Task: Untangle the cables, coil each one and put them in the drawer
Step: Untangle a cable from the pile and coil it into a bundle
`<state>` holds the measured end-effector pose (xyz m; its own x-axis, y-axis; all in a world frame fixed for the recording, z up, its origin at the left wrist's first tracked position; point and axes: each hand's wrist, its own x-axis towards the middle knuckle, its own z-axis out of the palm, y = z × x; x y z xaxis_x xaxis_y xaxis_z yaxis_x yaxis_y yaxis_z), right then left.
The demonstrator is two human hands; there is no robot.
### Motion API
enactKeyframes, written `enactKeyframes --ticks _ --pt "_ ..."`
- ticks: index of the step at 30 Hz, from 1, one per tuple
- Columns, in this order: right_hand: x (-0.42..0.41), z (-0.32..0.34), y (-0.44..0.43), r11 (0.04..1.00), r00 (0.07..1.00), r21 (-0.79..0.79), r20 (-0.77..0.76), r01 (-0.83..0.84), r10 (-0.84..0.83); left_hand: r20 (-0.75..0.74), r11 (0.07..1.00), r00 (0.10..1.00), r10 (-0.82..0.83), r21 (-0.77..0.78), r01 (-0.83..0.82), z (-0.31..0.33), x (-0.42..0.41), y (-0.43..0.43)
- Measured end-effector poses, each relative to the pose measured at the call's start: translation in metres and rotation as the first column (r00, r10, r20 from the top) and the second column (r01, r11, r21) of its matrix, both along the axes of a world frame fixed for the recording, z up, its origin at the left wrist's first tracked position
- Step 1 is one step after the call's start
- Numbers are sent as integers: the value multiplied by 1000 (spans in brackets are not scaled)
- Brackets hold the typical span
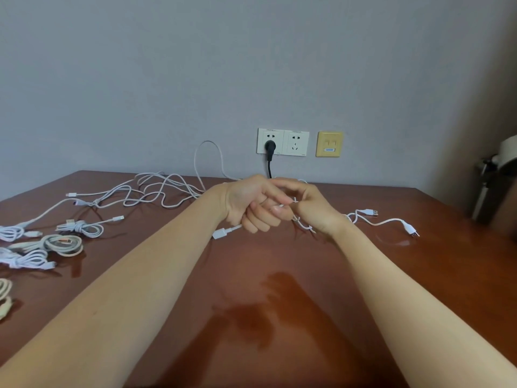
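The thin white cable vanishes inside the left hand's curled fingers, and they mask exactly where the right hand pinches it. Far left of the fingers, cream coiled cables run off the edge. Far right, a grey metal object is cropped and blurry.

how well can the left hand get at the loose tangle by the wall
Probably yes, once freed: only bare table lies before the tangle, but the left hand now grips a white cable.

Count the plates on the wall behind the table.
3, in a row above the table: a white socket holding a black plug, an empty white socket to its right, and a yellow data plate rightmost. None looks hidden.
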<state>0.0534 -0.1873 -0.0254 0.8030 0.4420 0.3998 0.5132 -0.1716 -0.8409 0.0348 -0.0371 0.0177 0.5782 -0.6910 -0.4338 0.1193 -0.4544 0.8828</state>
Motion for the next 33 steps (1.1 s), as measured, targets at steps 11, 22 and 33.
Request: enactKeyframes --ticks 11,22,33 --pt "3 3 7 976 979 -168 171 140 -111 -7 981 993 117 -158 -117 -6 5 -1" --pt "10 -10 -16 928 935 -118 72 353 -347 -221 378 683 696 -696 -611 -25 31 2" --pt "25 -49 10 563 863 -689 497 456 -91 -381 229 643 664 -715 -660 -70 45 -1"
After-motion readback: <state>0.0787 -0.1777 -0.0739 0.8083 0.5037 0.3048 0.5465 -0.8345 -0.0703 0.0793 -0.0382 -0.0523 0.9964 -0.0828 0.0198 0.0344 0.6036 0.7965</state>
